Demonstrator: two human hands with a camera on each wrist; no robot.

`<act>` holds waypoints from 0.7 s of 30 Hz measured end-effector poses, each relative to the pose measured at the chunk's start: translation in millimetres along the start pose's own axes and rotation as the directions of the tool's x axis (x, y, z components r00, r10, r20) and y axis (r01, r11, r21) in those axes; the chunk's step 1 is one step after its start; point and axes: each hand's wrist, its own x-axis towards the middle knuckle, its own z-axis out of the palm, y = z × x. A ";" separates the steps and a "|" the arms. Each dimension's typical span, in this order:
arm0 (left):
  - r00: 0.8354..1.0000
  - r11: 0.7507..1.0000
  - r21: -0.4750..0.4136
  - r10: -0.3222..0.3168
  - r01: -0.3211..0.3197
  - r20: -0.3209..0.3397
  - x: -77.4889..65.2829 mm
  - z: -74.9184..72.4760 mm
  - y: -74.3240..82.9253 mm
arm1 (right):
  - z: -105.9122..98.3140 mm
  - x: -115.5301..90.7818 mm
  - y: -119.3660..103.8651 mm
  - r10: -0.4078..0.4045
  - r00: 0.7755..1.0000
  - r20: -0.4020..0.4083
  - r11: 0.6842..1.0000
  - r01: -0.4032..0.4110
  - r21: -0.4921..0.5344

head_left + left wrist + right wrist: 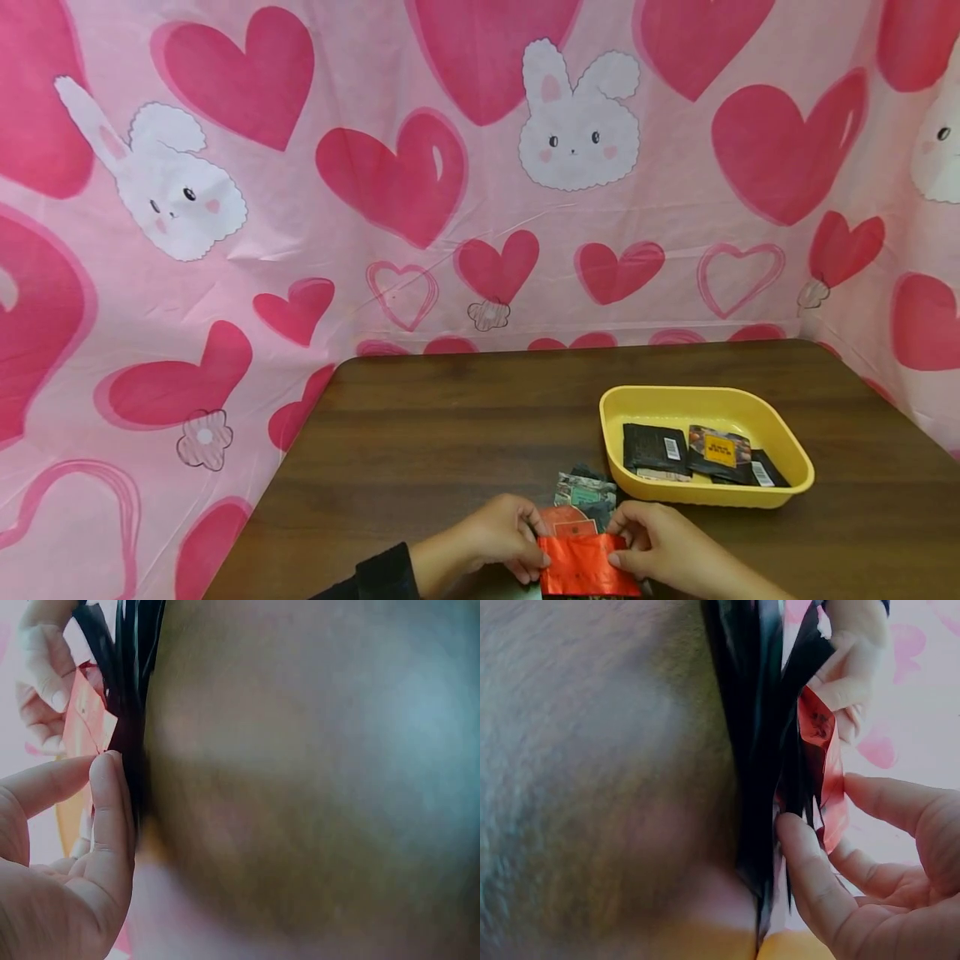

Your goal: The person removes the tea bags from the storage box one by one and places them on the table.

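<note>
A shiny red packet [577, 568] is held near the front edge of the table, seen in all three views. My left hand [501, 537] pinches its left side between thumb and fingers. The right side is gripped by my right hand [663, 546]. Directly behind it lie an orange-red packet [567, 520] and a dark green packet [588, 493], partly covered. Both wrist views show the red packet [84, 724] edge-on beside several black packets [750, 750] stacked against the brown tabletop. Printing on the red packet is too blurred to read.
To the right stands a yellow tray [712, 495] with several dark packets [651, 447] inside, one bearing a yellow label [720, 451]. The brown wooden table [450, 425] is enclosed by a pink cloth [495, 200] with hearts and rabbits.
</note>
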 end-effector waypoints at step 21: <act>0.972 0.953 0.277 0.170 -0.121 -0.160 65.0 19.1 95.1 | -107.0 0.0 -2.2 0.168 0.927 -0.336 0.980 -0.195 -0.048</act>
